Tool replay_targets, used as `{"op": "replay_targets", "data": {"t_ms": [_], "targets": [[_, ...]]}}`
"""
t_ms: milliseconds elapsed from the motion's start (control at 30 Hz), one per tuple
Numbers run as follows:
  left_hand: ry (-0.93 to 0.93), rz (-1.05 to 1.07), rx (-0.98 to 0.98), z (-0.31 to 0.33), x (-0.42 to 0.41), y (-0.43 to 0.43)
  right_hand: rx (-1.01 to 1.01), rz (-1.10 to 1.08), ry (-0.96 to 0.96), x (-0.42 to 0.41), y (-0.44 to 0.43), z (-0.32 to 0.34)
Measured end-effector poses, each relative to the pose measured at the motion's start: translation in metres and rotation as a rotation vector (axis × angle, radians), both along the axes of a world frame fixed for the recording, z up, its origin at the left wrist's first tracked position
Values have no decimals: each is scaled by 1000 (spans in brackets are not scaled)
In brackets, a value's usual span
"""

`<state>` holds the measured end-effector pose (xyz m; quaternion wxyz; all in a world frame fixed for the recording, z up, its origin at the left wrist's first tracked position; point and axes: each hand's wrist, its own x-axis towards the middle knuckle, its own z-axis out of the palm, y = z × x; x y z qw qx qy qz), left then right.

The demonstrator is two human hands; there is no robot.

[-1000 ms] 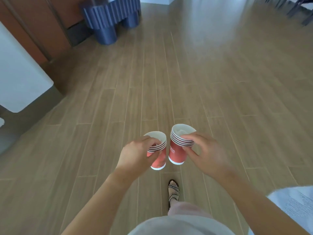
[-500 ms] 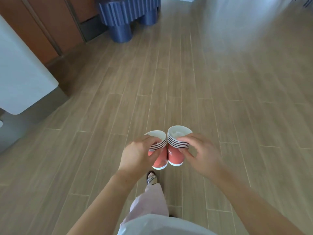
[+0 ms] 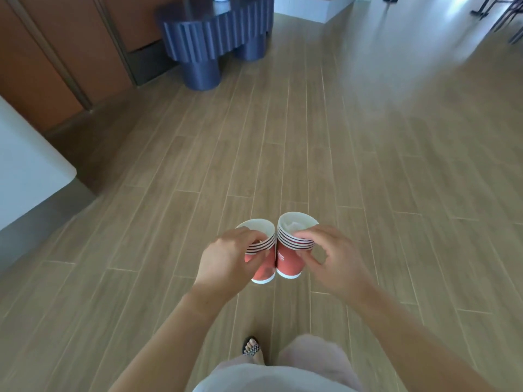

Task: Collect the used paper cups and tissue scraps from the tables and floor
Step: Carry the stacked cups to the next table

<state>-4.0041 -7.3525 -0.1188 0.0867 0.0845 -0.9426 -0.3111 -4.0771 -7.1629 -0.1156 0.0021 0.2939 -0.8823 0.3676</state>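
- Gripping one stack of red paper cups point(image 3: 261, 257), left hand point(image 3: 226, 263) fingers point(image 3: 252, 236) clamp its rims
- Right hand point(image 3: 336, 264) fingers point(image 3: 307, 236) pinch second stack point(image 3: 290, 251), touching the first, above the wooden floor point(image 3: 368, 179)

**A café or lounge-style public room**

Wood-look plank flooring point(image 3: 368, 179) runs across a wide, open room. At far left stands a dark blue fluted side table point(image 3: 215, 38) against brown wall panels point(image 3: 56, 52). A white rounded tabletop point(image 3: 25, 171) juts in at near left. Thin dark furniture legs point(image 3: 506, 12) show at far right, suggesting seating for visitors.
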Motion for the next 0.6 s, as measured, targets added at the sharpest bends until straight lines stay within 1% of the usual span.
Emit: {"op": "replay_targets", "data": {"t_ms": [133,233,400,600], "targets": [[13,-8,-4,1,-63,-28,5,-1,10,-58,-28,2],[5,-28,-15,-3,-122,-45,1,-12,-21,-114,-43,-1],[-8,-49,-22,-11,-241,-69,-11,-25,-23,-230,-66,-7],[19,-40,-35,3,-385,-94,-25,-35,17,-373,-92,3]]}}
